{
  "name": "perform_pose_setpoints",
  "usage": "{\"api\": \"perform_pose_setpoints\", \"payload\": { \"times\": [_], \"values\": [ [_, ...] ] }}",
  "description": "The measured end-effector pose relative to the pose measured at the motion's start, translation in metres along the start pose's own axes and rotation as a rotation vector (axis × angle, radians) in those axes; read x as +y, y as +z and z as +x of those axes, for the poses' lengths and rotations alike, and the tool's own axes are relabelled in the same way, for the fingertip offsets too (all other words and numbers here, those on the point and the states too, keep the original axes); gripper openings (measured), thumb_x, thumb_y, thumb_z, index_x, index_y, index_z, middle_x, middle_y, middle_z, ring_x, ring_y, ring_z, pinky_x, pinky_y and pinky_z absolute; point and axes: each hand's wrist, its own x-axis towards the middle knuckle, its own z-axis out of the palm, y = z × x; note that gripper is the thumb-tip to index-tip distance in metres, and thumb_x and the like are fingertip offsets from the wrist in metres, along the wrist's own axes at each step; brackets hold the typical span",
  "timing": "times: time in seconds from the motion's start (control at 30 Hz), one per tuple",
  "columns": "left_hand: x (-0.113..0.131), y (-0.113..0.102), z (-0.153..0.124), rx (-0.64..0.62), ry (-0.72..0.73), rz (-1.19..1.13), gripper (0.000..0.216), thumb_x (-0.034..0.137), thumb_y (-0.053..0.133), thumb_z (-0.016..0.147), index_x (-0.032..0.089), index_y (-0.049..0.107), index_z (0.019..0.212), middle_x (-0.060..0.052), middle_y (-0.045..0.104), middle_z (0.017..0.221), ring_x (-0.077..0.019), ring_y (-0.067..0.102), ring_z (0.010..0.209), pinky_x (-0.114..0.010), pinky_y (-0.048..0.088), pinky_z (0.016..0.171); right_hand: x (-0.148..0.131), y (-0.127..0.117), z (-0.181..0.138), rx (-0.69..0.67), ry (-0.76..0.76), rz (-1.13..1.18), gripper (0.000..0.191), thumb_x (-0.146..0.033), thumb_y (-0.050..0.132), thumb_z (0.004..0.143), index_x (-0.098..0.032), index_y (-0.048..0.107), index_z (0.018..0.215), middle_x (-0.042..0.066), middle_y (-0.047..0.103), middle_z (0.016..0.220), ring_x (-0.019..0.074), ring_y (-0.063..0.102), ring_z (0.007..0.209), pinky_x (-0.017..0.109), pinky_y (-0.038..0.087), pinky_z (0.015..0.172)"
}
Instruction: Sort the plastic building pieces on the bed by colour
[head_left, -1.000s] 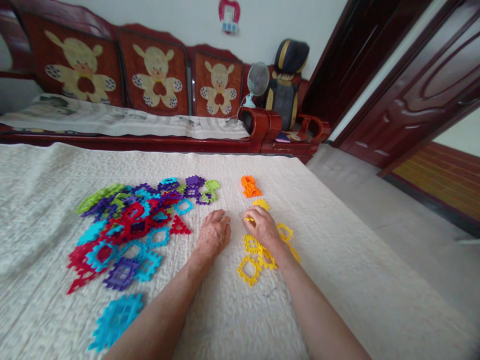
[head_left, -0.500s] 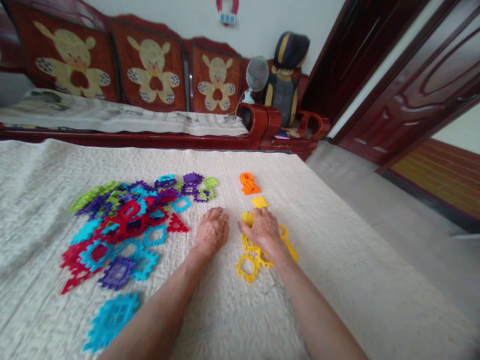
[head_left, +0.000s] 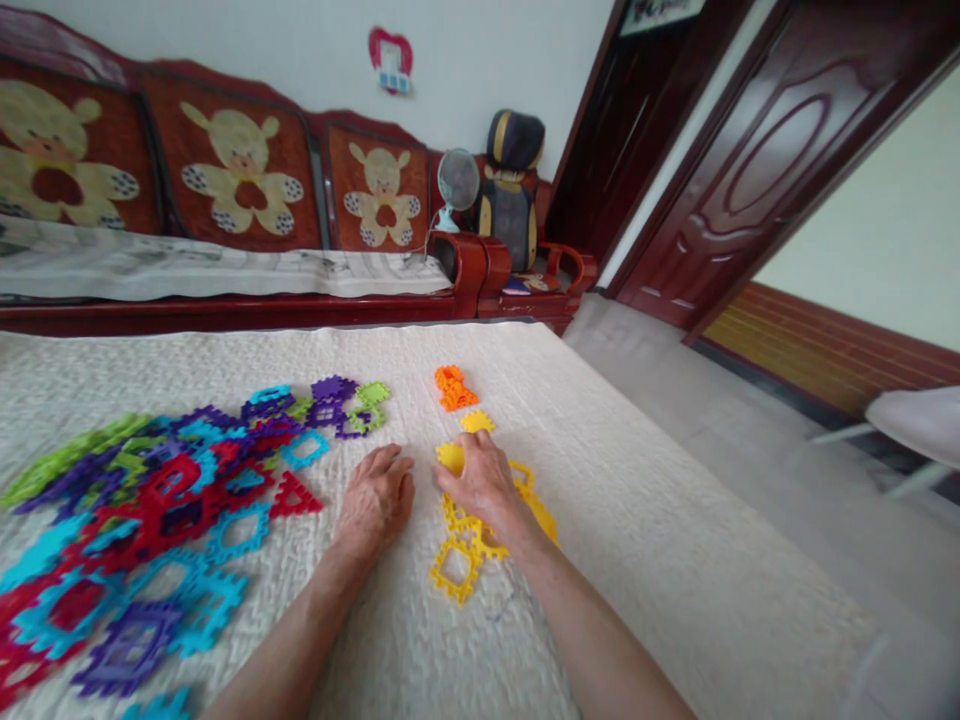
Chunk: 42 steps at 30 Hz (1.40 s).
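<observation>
My right hand lies over a group of yellow toothed plastic tiles on the white quilted cloth, its fingers curled onto a yellow tile. Just left of it my left hand rests palm down on the cloth, fingers loosely together, holding nothing. Another yellow tile and a small stack of orange tiles sit just beyond my right hand. A big mixed heap of red, blue, purple and green tiles spreads to the left.
A dark red wooden sofa with bear-pattern cushions runs along the cloth's far edge. A small fan and a backpack stand at its right end. Dark wooden doors are at the right, beyond grey floor.
The camera has swung right, so the heap sits further left in view. My right hand's fingers have pressed onto the yellow tile; my left hand has stayed beside it.
</observation>
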Motion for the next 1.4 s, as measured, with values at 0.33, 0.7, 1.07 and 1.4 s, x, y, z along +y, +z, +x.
{"api": "perform_pose_setpoints", "payload": {
  "times": [0.33,0.7,1.07,1.4],
  "values": [
    [-0.005,0.003,0.0,0.034,0.034,0.007,0.027,0.021,0.045,0.095,0.02,0.07,0.105,-0.011,0.068,0.119,-0.0263,0.062,0.112,-0.043,0.054,0.099,0.049,-0.015,0.038,0.195,0.117,0.164,0.041,-0.035,0.07,0.08,-0.019,0.064,0.117,0.01,0.061,0.115,0.022,0.062,0.108,0.033,0.048,0.1],
    [0.001,-0.001,0.0,-0.004,-0.028,-0.022,0.027,0.019,0.047,0.094,0.02,0.071,0.106,-0.011,0.068,0.122,-0.0274,0.061,0.114,-0.045,0.053,0.1,0.069,-0.001,0.065,0.198,0.168,0.188,0.041,-0.039,0.07,0.08,-0.019,0.067,0.115,0.01,0.065,0.114,0.0214,0.064,0.104,0.031,0.048,0.097],
    [0.006,-0.006,0.002,-0.003,-0.034,-0.032,0.025,0.02,0.047,0.093,0.022,0.07,0.104,-0.009,0.067,0.121,-0.026,0.06,0.115,-0.044,0.054,0.099,0.05,0.002,0.061,0.099,0.099,0.051,0.045,-0.038,0.067,0.082,-0.019,0.065,0.123,0.01,0.062,0.121,0.0223,0.061,0.113,0.033,0.045,0.1],
    [0.006,-0.008,0.002,-0.035,-0.04,-0.026,0.027,0.018,0.046,0.094,0.019,0.071,0.105,-0.011,0.067,0.122,-0.0277,0.06,0.115,-0.045,0.054,0.099,0.05,0.004,0.061,0.078,0.108,0.03,0.054,-0.034,0.068,0.08,-0.016,0.061,0.13,0.012,0.062,0.119,0.0244,0.059,0.114,0.032,0.044,0.1]
  ]
}}
